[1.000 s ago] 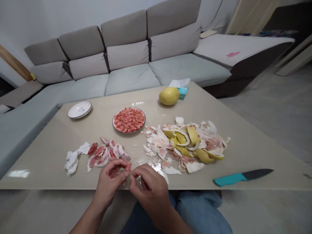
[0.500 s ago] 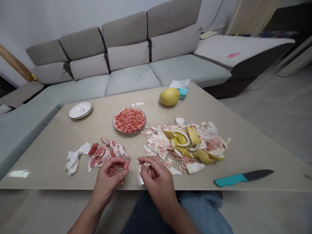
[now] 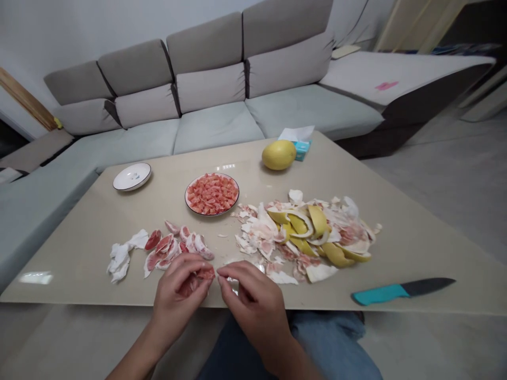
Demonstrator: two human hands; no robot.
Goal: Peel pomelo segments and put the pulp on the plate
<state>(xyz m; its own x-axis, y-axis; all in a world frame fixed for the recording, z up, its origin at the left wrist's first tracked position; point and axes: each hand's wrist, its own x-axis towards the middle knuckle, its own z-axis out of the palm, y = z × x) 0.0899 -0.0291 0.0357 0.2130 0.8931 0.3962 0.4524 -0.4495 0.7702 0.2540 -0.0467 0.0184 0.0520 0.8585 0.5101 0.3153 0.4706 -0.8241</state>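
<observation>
Between the thumb and fingers of my left hand [image 3: 180, 290] is a piece of red pomelo flesh [image 3: 206, 274]. My right hand [image 3: 253, 295] is closed in a pinch right beside it, fingertips near the piece's right edge; whether they grip a bit of membrane is too small to tell. Just beyond my left hand lie several pomelo segments [image 3: 166, 247], some with white membrane on them. A round plate [image 3: 187, 202] farther back is heaped with peeled pomelo flesh [image 3: 213, 193]. Right of my hands spreads a pile of yellow rind, white pith and membrane [image 3: 309, 229].
A knife with a teal handle [image 3: 380, 294] lies near the table's front right edge. Whole yellow pomelo [image 3: 279, 154] and a blue tissue box [image 3: 303, 149] stand at the back. Crumpled tissue [image 3: 119, 261] and a white dish [image 3: 132, 177] are on the left. A grey sofa [image 3: 217, 124] borders the table.
My right hand has moved left, bringing its pinched fingertips up to the pomelo piece in my left hand. More of the red flesh now shows in the left hand. The view has shifted slightly.
</observation>
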